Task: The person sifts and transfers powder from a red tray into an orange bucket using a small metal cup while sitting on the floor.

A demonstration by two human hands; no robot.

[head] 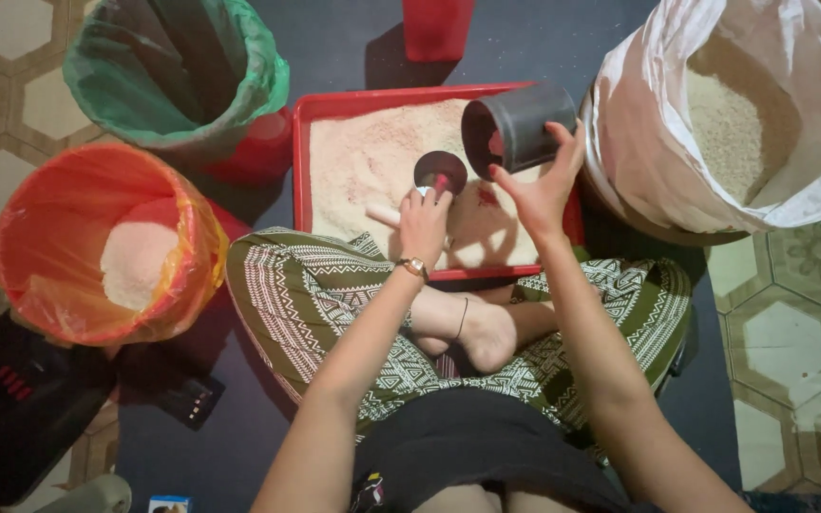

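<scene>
While both hands grip: left hand [423,220] round one scoop [439,173], right hand [539,185] round one cup [515,125].

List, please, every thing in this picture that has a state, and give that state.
Red tray: holds a layer of rice.
Dark cup: in right hand, tipped sideways.
Small scoop: in left hand, over tray.
White sack: open, rice inside.
Orange-lined bucket: partly filled.
Green-lined bucket: open.

Green-lined bin [182,71], orange-lined bin [68,237] of rice, white sack [658,142], black scale [11,408].
</scene>
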